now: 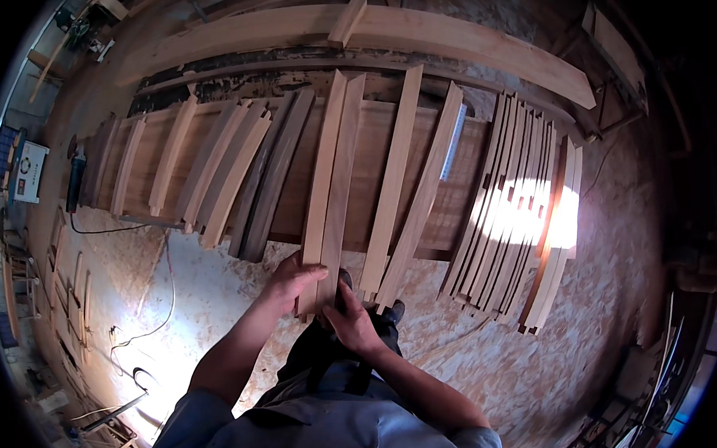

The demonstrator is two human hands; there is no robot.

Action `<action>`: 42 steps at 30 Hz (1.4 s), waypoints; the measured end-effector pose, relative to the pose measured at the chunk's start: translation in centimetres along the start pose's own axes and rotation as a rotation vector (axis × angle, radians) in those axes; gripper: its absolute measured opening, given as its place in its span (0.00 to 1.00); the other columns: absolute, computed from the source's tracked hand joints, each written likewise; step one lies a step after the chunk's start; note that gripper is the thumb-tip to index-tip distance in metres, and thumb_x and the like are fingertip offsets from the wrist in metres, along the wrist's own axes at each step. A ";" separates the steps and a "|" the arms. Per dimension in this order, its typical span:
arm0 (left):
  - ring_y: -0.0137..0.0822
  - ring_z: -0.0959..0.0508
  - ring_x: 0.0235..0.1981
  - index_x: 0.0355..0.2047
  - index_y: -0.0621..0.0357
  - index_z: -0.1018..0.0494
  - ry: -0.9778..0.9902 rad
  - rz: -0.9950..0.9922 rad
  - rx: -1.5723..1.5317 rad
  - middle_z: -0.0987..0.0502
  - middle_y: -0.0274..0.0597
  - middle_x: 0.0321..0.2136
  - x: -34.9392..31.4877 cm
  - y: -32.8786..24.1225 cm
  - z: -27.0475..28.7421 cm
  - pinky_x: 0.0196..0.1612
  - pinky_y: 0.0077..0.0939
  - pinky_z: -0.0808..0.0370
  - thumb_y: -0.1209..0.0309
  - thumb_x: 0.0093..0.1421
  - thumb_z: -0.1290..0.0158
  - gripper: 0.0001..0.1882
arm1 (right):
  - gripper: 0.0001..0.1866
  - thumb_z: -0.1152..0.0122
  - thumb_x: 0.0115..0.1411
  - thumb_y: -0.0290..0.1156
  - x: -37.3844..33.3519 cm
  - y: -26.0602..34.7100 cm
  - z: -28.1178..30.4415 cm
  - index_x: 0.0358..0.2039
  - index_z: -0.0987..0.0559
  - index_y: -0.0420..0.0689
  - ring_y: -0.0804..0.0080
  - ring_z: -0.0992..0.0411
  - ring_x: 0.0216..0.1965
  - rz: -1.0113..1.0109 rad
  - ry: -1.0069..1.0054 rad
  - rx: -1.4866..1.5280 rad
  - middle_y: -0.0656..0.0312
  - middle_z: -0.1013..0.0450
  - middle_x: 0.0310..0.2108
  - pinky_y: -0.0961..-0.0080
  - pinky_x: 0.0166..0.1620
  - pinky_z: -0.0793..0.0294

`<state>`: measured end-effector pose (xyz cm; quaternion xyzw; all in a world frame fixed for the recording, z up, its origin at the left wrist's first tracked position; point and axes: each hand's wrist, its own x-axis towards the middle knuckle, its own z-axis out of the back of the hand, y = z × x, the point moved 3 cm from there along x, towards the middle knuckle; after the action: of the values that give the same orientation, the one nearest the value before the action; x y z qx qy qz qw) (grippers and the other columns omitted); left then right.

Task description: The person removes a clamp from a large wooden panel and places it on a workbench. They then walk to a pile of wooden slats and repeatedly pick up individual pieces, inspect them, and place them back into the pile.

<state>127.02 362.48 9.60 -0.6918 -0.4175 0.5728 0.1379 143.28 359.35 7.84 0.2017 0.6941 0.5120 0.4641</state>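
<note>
Two long wooden strips lie side by side in front of me, their far ends cut at a slant. My left hand [290, 284] is closed on the near end of the paler wooden strip [325, 173], thumb across its top. My right hand [353, 319] grips the near end of the greyer wooden strip [346, 175] from its right side. The fingers under the strips are hidden. Just to the right, another pale strip [394, 168] and a brownish strip [430, 178] lie apart at their far ends and close together at their near ends.
The strips rest across a wide wooden board [292, 203]. More strips lie leftward, with a tight row of narrow slats [505, 207] at right. A long plank [265, 33] crosses behind. At far left sit a power tool [77, 180] and a cable [171, 285] on the floor.
</note>
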 end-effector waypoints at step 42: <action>0.45 0.20 0.34 0.45 0.64 0.29 0.169 -0.014 -0.111 0.22 0.50 0.35 0.1 1.8 0.7 0.35 0.42 0.20 0.68 0.49 0.47 0.22 | 0.26 0.46 0.62 0.32 -2.2 0.9 2.3 0.58 0.36 0.35 0.60 0.26 0.44 0.169 0.046 -0.187 0.47 0.27 0.44 0.70 0.48 0.27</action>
<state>127.13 361.25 8.09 -0.7411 -0.4405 0.4875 0.1380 146.10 359.27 9.48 0.2032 0.6343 0.6164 0.4201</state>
